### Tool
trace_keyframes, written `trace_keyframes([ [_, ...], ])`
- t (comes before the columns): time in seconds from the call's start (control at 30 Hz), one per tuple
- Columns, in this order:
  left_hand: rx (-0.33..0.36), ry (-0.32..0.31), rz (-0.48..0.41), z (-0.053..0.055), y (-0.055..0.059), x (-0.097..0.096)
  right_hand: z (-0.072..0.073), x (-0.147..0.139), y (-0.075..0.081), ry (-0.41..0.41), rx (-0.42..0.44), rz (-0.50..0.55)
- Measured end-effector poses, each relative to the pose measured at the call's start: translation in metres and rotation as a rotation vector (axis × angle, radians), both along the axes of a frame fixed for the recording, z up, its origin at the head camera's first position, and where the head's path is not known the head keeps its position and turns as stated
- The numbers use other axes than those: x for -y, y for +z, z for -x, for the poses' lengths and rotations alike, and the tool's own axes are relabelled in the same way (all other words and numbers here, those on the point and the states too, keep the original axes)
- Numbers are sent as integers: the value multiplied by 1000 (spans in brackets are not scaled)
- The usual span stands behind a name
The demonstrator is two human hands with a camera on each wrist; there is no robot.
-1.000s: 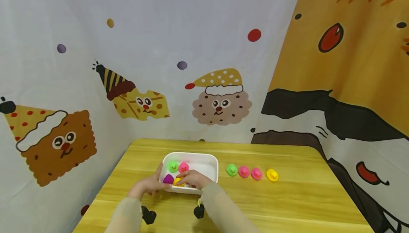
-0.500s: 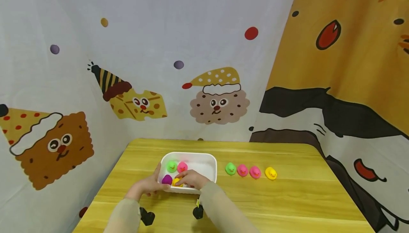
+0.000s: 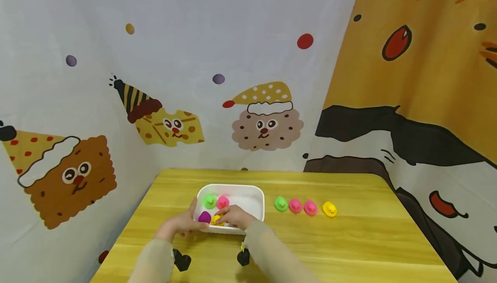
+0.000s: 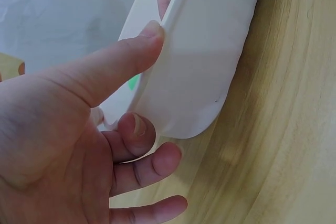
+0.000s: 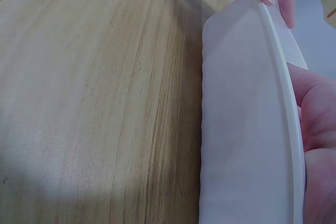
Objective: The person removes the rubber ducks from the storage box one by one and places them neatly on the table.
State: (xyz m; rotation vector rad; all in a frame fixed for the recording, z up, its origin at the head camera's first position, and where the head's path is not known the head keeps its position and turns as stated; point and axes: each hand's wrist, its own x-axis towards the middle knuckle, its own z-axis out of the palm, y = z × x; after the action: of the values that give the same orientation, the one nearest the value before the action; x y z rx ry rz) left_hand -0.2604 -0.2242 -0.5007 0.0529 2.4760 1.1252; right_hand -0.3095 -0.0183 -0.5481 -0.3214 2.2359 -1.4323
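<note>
In the head view a white plastic tray [image 3: 252, 205] sits on the table. Its left part holds a green toy duck [image 3: 210, 201], a pink toy duck [image 3: 223, 202], a rounded purple toy [image 3: 204, 217] and a yellow toy duck [image 3: 217, 220]. My left hand [image 3: 183, 223] holds the near left corner, its thumb [image 4: 123, 59] on the rim and the lower fingers loosely bent outside the wall. Reaching in over the near side, my right hand [image 3: 237, 217] pinches the yellow duck, partly covering it. In the right wrist view the tray wall hides those fingertips.
Right of the tray stands a row of toy ducks: one green [image 3: 281, 204], two pink [image 3: 295, 205] and one yellow [image 3: 329, 209]. The wooden table [image 3: 349, 248] runs back to a cartoon-printed curtain [image 3: 186, 37]. A black wrist device [image 3: 181, 259] hangs beneath each forearm.
The head view shifts slightly. Both hands stay in place at the tray, the right one still at the yellow duck.
</note>
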Motion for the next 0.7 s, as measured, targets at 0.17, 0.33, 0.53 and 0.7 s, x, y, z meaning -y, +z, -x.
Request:
trace_keyframes([
  [0.17, -1, 0, 5, 4, -1, -4, 4, -5, -4, -3, -6, 0],
  [0.33, 5, 8, 31, 3, -2, -1, 1, -4, -6, 15, 7, 30],
  [0.53, 0, -2, 32, 1, -1, 0, -3, -2, -2, 8, 15, 22],
  [0.7, 1, 1, 44, 1, 3, -1, 1, -1, -1, 4, 19, 32],
])
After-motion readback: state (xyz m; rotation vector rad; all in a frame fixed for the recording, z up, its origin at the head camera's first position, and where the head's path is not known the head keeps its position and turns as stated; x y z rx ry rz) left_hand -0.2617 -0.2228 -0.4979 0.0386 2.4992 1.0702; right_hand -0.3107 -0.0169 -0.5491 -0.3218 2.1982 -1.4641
